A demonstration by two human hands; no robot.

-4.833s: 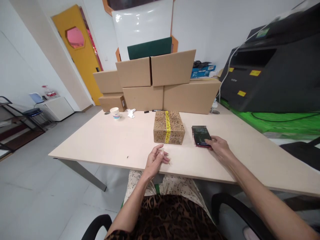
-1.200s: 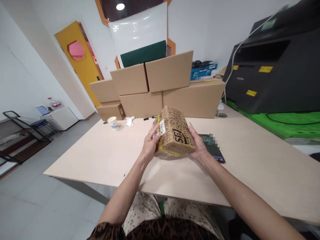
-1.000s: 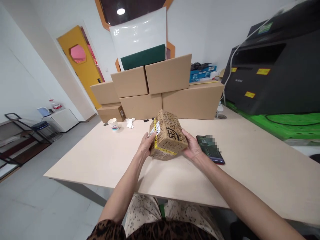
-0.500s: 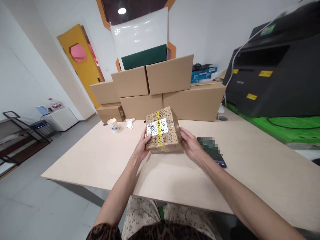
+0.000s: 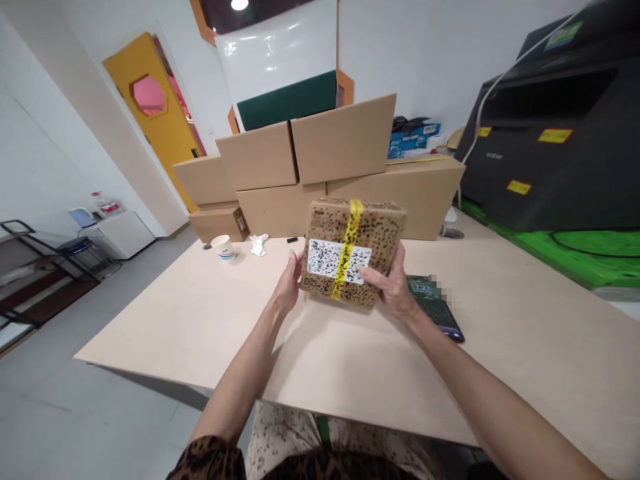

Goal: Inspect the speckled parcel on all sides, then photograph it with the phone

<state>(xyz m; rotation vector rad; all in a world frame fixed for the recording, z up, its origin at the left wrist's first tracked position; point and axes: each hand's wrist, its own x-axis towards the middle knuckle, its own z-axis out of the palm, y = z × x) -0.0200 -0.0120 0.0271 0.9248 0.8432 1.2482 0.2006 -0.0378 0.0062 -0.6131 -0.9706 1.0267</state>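
Box (image 5: 383,230) tilts in mid-frame, label (image 5: 320,259) facing the wearer, the right hand (image 5: 399,291) clamped on it; the left hand (image 5: 287,285) is at its left edge, finger closure unclear. Handling it seemingly calls for steady support.

Counts one left hand (image 5: 287,287), one right hand (image 5: 396,288), one speckled box (image 5: 330,223), six plain cardboard boxes (image 5: 345,143) and one dark green box (image 5: 290,101). Also counts one paper cup (image 5: 223,248), one crumpled tissue (image 5: 259,245), one phone (image 5: 434,308), three yellow stickers (image 5: 555,136), one dark machine (image 5: 545,167) and one yellow door (image 5: 170,140).
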